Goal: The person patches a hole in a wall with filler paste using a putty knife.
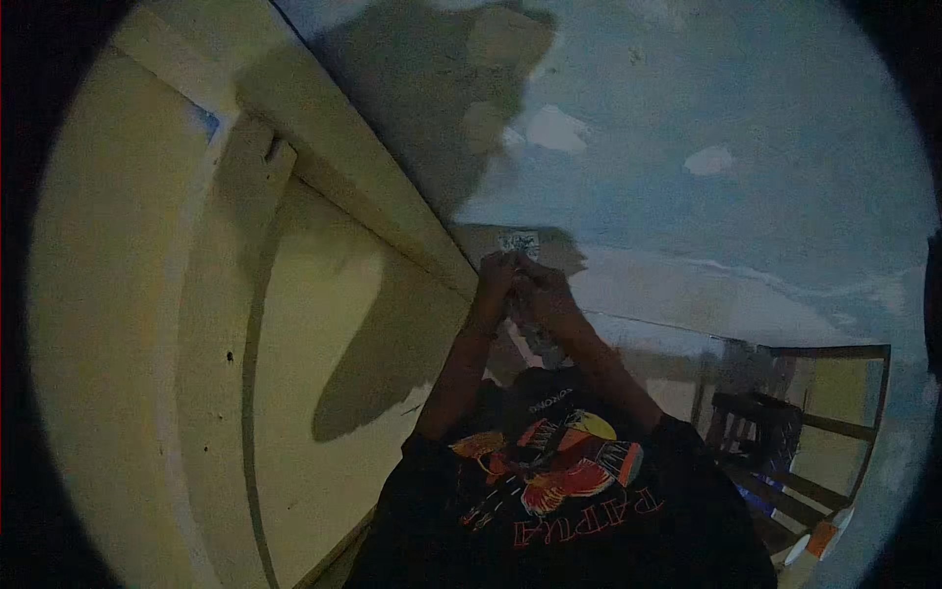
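Nearest: black T-shirt (pixel 549 555) with a coloured print, at the lower edge, bare forearms rising from its sleeves. To the left, large yellow panels (pixel 118 294) with raised strips; dark shadows fall across them. Beyond the hands, a blue surface (pixel 648 88), paint worn, with several whitish patches; a broad shadow covers its left part. Whether wall or floor, cannot tell. Lower right, farther off: a brown wooden frame (pixel 839 427) with bars, and a white-and-orange object (pixel 822 540) beside its lower end. Light dim overall.

Containers: one dark box-like object (pixel 751 427) near the frame; contents too dark to read. Below the hands, a pale crumpled item (pixel 545 348), possibly a bag, partly hidden by the right forearm.

Hands: left hand (pixel 497 275) and right hand (pixel 546 294) raised, close together, fingers bent and closed on the lower edge of a small printed piece (pixel 520 241). It projects just beyond the fingertips, pale with dark marks; card or packet, cannot tell
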Motion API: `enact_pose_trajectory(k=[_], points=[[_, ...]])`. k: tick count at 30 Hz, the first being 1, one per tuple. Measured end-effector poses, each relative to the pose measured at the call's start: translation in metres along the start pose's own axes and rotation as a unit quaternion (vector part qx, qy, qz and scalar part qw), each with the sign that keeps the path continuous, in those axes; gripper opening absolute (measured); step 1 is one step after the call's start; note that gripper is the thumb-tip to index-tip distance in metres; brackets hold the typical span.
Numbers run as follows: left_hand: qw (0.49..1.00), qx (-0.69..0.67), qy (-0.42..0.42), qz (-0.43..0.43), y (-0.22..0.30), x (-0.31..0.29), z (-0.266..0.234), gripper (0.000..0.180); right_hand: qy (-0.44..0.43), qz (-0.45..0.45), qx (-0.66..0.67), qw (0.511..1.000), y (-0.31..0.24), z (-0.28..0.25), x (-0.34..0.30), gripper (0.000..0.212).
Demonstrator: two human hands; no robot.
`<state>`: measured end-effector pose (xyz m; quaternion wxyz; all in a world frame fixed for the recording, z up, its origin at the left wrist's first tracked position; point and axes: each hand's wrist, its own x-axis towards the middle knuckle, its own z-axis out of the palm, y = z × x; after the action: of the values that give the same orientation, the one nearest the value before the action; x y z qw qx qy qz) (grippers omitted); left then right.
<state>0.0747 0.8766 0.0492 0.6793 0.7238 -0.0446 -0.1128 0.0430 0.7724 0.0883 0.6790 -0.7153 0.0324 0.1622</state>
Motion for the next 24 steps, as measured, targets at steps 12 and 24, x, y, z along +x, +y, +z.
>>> enact_pose_trajectory(k=[12, 24], points=[[0.971, -0.172, 0.083, -0.146, -0.002, 0.0, 0.008, 0.022, -0.044, -0.043, -0.027, 0.998, 0.019, -0.005, 0.012, 0.039], [0.995, 0.04, 0.087, 0.034, -0.013, 0.007, 0.033, 0.016, -0.047, 0.007, -0.008, 0.999, 0.038, -0.031, 0.024, 0.022]])
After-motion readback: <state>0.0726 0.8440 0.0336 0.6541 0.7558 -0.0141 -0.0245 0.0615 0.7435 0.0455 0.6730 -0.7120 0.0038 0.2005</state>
